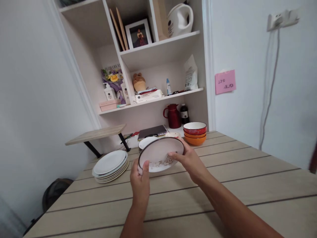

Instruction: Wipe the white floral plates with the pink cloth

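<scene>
A white bowl [158,150] with a dark rim and a brown floral pattern is held up above the table, tilted. My left hand [140,177] grips its left edge, thumb on the near side. On the right edge my right hand [188,158] is closed, its thumb laid across the floral part. Partly hidden behind the bowl are other white dishes [146,142] with dark rims. To the left stands a stack of white plates [110,163]. To the right is a stack of bowls [195,134], orange below with a red, white-lined one on top.
The plank table [247,168] runs up to a white shelf unit [158,46]. A small raised wooden stand [96,134] is at the back left. A red jug [172,115], a dark bottle [184,113] and a dark laptop-like slab [152,131] are behind the dishes.
</scene>
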Available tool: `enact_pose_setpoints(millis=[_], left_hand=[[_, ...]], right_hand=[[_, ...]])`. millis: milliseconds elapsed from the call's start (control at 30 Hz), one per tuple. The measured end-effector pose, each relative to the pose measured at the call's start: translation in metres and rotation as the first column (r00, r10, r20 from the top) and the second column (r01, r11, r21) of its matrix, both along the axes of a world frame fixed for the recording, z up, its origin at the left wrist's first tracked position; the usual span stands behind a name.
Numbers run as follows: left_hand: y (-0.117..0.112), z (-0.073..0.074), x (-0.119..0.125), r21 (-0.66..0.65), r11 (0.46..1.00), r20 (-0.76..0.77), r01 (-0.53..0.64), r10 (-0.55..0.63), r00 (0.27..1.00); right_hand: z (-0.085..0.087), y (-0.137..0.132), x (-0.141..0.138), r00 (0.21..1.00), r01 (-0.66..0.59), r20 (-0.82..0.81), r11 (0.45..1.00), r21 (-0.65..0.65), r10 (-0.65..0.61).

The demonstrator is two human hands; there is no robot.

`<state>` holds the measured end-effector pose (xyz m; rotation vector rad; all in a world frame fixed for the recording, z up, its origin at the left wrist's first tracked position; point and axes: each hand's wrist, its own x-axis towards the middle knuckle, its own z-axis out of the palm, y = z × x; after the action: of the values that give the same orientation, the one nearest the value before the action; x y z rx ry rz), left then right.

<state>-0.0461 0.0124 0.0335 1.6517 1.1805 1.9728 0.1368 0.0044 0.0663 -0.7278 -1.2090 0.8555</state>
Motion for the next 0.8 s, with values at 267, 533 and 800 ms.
enact_pose_setpoints(millis=[267, 533, 800], left_hand=[[0.002, -0.002, -0.011, 0.415, 0.887, -0.361, -0.204, 0.366, 0.858], [-0.002, -0.003, -0.014, 0.533, 0.837, -0.527, -0.124, 0.443, 0.725], [0.004, 0.002, -0.014, 0.221, 0.968, -0.237, -0.119, 0.171, 0.956]], right_hand=[[0.002, 0.003, 0.015, 0.780, 0.280, 0.469, 0.901, 0.331, -0.415], [0.000, 0.004, 0.020, 0.594, 0.053, 0.730, 0.922, 0.384, -0.338], [-0.005, 0.001, 0.007, 0.896, -0.044, 0.442, 0.984, 0.174, -0.038]])
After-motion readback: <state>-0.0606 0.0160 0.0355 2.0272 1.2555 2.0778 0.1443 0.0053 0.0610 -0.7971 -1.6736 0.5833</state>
